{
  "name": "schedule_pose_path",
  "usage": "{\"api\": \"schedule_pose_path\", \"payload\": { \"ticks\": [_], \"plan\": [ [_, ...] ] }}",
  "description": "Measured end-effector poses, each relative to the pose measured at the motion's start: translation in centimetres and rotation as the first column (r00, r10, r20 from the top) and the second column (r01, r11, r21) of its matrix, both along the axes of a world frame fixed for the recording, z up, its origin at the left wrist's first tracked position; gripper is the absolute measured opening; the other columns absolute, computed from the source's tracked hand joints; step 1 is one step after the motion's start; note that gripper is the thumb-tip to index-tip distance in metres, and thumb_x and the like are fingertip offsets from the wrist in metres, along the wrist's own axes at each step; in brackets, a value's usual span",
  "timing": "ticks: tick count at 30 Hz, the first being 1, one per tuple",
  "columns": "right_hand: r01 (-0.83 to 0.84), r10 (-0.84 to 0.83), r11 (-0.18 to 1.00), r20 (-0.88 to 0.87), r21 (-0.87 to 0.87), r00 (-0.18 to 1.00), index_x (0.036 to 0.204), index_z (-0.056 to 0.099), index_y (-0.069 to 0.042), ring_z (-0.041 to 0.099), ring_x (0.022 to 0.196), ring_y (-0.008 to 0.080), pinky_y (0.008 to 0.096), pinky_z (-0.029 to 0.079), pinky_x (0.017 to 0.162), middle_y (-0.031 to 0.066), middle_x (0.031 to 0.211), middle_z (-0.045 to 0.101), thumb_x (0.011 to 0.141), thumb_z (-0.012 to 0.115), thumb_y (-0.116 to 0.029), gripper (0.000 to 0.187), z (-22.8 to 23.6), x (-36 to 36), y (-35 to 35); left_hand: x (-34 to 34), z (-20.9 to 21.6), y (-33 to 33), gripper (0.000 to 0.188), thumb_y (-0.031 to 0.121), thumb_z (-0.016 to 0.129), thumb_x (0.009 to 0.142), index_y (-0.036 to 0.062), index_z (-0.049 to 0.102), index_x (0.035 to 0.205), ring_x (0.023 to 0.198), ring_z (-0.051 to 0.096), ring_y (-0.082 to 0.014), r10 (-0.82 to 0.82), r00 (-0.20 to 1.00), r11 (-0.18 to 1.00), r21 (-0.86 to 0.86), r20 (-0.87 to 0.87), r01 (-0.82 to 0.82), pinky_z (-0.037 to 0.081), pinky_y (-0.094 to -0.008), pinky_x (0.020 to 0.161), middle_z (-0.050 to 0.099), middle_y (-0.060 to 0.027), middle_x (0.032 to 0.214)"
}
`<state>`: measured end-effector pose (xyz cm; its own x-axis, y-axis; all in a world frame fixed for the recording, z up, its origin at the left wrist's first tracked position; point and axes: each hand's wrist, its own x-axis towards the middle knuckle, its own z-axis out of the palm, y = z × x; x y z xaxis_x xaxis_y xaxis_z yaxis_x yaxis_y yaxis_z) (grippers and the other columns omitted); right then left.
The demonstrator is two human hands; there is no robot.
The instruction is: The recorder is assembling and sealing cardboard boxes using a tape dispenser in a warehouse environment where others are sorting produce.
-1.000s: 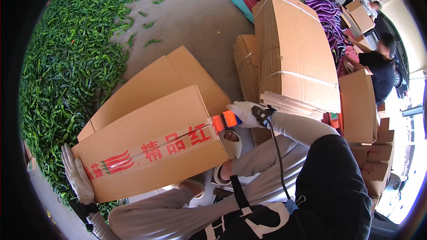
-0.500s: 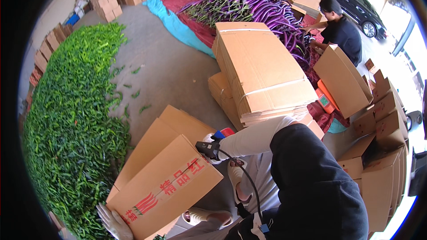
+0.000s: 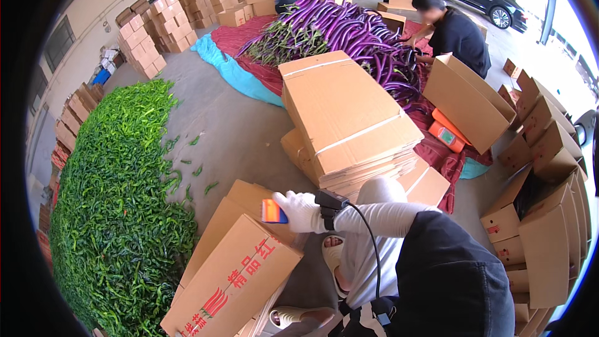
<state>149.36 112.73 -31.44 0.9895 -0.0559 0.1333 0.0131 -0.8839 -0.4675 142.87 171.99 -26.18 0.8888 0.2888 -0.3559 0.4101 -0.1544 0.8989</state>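
Note:
A cardboard box [image 3: 234, 284] with red printing lies tilted in front of my legs, its raised flap [image 3: 240, 203] behind it. My right hand [image 3: 304, 212], in a white glove with a black device strapped at the wrist, is closed around a small orange and blue tool [image 3: 273, 211]. Its exact kind is not clear. The hand hovers just above the box's upper right end. My left hand is not in view.
A heap of green peppers [image 3: 125, 212] spreads along the left. Strapped flat cartons [image 3: 349, 112] are stacked ahead, before piled purple eggplants [image 3: 355, 31]. An orange scale [image 3: 446, 132] lies near an open carton [image 3: 468, 103]. Several people sit around the eggplants; empty boxes [image 3: 543, 249] line the right.
My right hand has risen off the box's end, bringing the tool into clearer sight. My left hand, earlier flat against the box's lower left end, has left the view. The view has tilted up.

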Motion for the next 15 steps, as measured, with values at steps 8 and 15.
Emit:
{"api": "schedule_pose_path", "payload": {
  "ticks": [8,15],
  "plan": [
    [0.256,-0.459,0.828,0.339,0.500,0.821,0.131,0.046,-0.008,0.066,0.104,0.0395,0.0411,0.054,0.088,0.0227,0.110,0.064,0.078,0.082,-0.028,0.066,9.9,-3.0,-5.6,2.9,7.9,-12.6,0.064,0.033,0.067,0.092,0.0040,0.044,0.144,0.122,0.053,-0.0353,0.003,0.885,0.991,-0.122,0.465,0.061,0.045,-0.0514,0.102,0.053,-0.0195,0.138],
    [0.750,-0.547,0.577,0.835,0.323,0.061,0.126,0.054,-0.009,0.067,0.099,0.0370,0.0433,0.055,0.083,0.0170,0.110,0.066,0.076,0.081,-0.018,0.057,22.0,-6.5,-23.3,14.2,12.3,-44.5,0.086,-0.002,0.067,0.085,0.0040,0.019,0.157,0.140,0.036,-0.0261,-0.315,0.321,0.919,0.203,0.893,0.337,0.029,-0.0399,0.117,0.033,-0.0161,0.155]
  ]
}}
